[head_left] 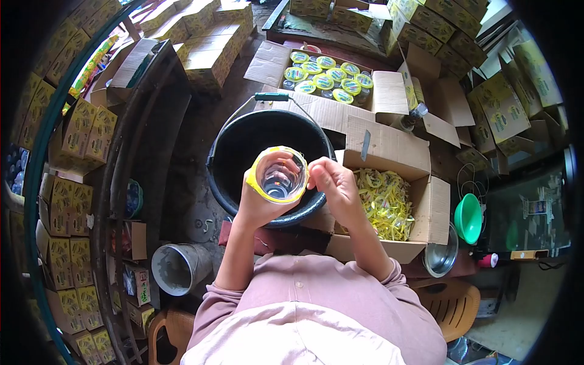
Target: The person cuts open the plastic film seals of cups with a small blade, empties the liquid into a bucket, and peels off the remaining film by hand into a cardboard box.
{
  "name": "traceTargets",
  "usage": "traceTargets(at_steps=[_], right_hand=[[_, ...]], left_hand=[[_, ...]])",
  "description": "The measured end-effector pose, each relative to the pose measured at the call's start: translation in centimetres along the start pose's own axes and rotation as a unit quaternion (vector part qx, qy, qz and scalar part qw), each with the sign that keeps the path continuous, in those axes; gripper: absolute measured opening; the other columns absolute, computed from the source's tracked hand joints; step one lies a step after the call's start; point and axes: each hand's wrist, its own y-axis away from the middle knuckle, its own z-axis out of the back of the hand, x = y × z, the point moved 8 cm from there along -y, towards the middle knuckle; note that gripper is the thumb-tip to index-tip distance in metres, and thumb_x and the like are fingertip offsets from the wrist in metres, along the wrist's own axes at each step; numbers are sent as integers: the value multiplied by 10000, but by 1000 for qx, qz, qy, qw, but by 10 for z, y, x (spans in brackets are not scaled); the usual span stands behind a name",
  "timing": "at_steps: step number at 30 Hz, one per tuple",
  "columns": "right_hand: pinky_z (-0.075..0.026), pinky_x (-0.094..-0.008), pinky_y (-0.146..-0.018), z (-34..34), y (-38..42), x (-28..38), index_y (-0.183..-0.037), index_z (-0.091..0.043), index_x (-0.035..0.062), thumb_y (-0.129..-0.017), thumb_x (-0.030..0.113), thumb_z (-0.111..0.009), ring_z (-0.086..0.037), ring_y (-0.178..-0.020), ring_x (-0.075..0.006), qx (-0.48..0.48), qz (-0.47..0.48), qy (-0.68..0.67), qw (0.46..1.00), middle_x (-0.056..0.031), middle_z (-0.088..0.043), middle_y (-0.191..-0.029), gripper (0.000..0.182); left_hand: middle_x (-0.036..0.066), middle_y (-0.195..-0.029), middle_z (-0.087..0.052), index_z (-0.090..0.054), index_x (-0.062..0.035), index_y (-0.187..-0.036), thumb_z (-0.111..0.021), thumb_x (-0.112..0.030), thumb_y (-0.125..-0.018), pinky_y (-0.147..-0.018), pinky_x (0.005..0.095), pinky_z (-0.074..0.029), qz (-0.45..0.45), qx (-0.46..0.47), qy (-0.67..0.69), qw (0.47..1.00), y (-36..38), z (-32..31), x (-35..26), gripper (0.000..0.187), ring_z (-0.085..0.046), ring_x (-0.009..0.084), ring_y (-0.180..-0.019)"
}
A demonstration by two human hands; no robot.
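Note:
My left hand (pixel 248 210) is wrapped round a clear plastic cup (pixel 281 176) with a yellow band about its rim. The cup's mouth faces up towards me, and fingers show through its wall. At the right side of the rim, my right hand (pixel 337 187) is closed in a pinch against the yellow edge. Both hands are above the near side of a black bucket (pixel 222 198), whose green-gripped handle (pixel 272 97) lies towards the far side. To the right, an open cardboard box (pixel 439 210) holds a heap of thin yellow strips (pixel 384 204).
Yellow-lidded cups (pixel 322 76) fill an open carton beyond the bucket. A grey bucket (pixel 181 267) stands at lower left. On the right are a green bowl (pixel 468 219) and a metal bowl (pixel 443 255). Stacked printed cartons (pixel 73 201) line the left, with orange chairs (pixel 447 304) beside me.

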Motion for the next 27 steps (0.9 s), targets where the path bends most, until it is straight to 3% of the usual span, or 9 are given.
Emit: traceTargets(at_steps=[3,7,14,19,22,27], right_hand=[[-405,-193,-611,-4,4,-8,-841,-577,9,-904,232,-573,-489,-679,-34,27,-46,17,998,-3,-562,-738,232],[-408,-195,-567,-12,2,-21,-909,-556,22,-916,201,-559,-484,-633,-33,112,-105,-86,985,12,-561,-765,179],[-451,-198,-587,-13,1,-26,-954,-505,21,-878,112,-603,-564,-684,-61,45,-119,-126,984,-11,-561,-805,154],[-516,-206,-605,-9,0,-40,-939,-493,11,-866,89,-608,-602,-686,-81,26,-150,-145,978,-30,-559,-800,157],[-531,-209,-597,-9,2,-42,-921,-491,7,-855,66,-612,-615,-667,-90,30,-159,-141,977,-36,-560,-791,150],[-523,-197,-548,-6,5,-41,-902,-493,7,-814,17,-633,-621,-639,-85,19,-156,-87,984,-29,-564,-768,166]], left_hand=[[60,-872,-617,-538,-20,-1064,-793,-65,-582,-711,236,-500,2,6,-45,999,-1,0,2,548,-614,113,-759],[62,-862,-620,-561,-27,-1038,-805,-84,-579,-699,248,-508,-50,14,-99,994,-1,2,-2,523,-630,134,-752],[61,-884,-609,-560,-47,-1032,-818,-107,-580,-700,276,-512,-81,18,-154,985,-8,6,-2,524,-626,173,-791],[86,-889,-618,-559,-46,-997,-826,-142,-554,-705,306,-512,-149,38,-278,948,-8,7,-3,526,-627,223,-783],[90,-899,-623,-569,-65,-995,-782,-153,-539,-698,356,-484,-157,38,-281,946,-5,11,10,511,-611,267,-773],[96,-895,-618,-565,-63,-978,-784,-181,-538,-686,355,-471,-188,41,-256,947,0,11,21,505,-604,268,-774]])
